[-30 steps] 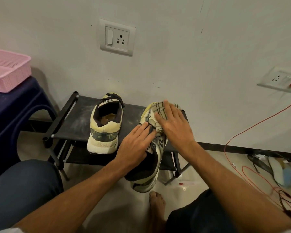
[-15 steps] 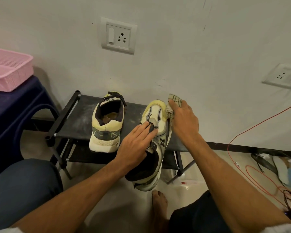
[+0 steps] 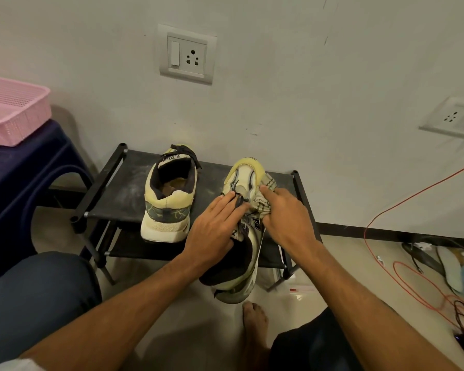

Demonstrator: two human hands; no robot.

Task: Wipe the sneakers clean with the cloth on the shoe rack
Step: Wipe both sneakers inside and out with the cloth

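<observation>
Fingers (image 3: 268,189) of the right hand (image 3: 287,218) curled round the cloth (image 3: 260,202), pressing it to the right flank of the held sneaker (image 3: 243,210) near the laces. Half a second ago that hand was up at the toe, cloth bunched against the yellow toe cap; a second ago it lay flat over the toe. So the stroke has run off the toe and come back down the side: toe cap now bare and looks done, flank in progress. Wiping this shoe is my guess for the current step, roughly midway.

Left hand (image 3: 214,231) flat, fingers extended and together, bearing down on tongue and laces to steady the shoe; not closed around anything. It has barely shifted.

Held sneaker: toe resting on the rack (image 3: 123,202) near its right front edge, heel overhanging the front edge toward the floor. Cream mesh upper, yellow rubbery toe cap, dark collar, thick foam sole, scuffed. Cloth thin, soft, pale with dark check lines, crumpled.

Second sneaker (image 3: 169,194) stands upright at mid-rack, heel toward the front edge, unmoved; same cream and yellow, grubby midsole. Probably still to wipe.

Rack: black tube frame, taut dark fabric shelf, dusty and streaked white. Lower shelf below.
</observation>
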